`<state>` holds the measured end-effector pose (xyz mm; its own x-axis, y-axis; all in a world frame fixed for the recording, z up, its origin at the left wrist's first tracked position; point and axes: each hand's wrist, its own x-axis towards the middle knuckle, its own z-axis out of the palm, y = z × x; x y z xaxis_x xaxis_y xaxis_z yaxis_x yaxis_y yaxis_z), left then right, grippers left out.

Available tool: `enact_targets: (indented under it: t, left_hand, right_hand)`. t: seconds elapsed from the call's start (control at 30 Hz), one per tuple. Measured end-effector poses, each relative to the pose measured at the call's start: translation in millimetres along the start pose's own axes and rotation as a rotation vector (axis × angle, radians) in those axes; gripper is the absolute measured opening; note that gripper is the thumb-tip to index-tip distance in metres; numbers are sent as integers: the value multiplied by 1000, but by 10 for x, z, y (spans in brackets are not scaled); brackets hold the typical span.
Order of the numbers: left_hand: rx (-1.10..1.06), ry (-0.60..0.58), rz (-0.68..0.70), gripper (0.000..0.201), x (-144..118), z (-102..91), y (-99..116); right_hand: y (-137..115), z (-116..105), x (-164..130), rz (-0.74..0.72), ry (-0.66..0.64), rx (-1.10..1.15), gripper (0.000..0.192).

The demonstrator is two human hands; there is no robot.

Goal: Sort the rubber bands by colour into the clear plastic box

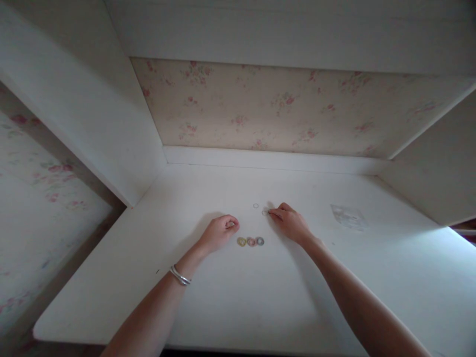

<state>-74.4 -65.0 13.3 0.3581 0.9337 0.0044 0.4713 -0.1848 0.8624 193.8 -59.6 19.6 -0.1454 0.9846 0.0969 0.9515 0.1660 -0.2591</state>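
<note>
Handling of a thin ring at the tabletop. My right hand appeared to pinch the ring between thumb and forefinger at its three-o'clock edge; whether it was lifted clear, I could not tell. My left hand was curled at eight o'clock of it—whether its grip held anything was hidden. So slight a piece called, I judged, for light fingertip pressure at the rim, lest it bend or skip away. It looked round, open-centred and pale; a matching loose ring lay between ten and eleven o'clock. Toward seven o'clock sat three small coils—gold, pinkish and silvery—in a row.
</note>
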Motion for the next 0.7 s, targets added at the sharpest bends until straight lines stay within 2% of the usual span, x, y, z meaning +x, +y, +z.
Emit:
enact_targets:
  t: [0.17, 0.33, 0.7]
  left_hand:
    - [2, -8, -9, 28, -1, -3, 5]
    - [14, 1, 1, 26, -14, -16, 27]
    - [13, 1, -2, 25, -7, -5, 17]
  right_hand:
    - [-6, -2, 19, -17, 14, 31, 28]
    - [27, 22, -3, 33, 43, 34, 28]
    - [-3, 18, 72, 64, -15, 19, 26]
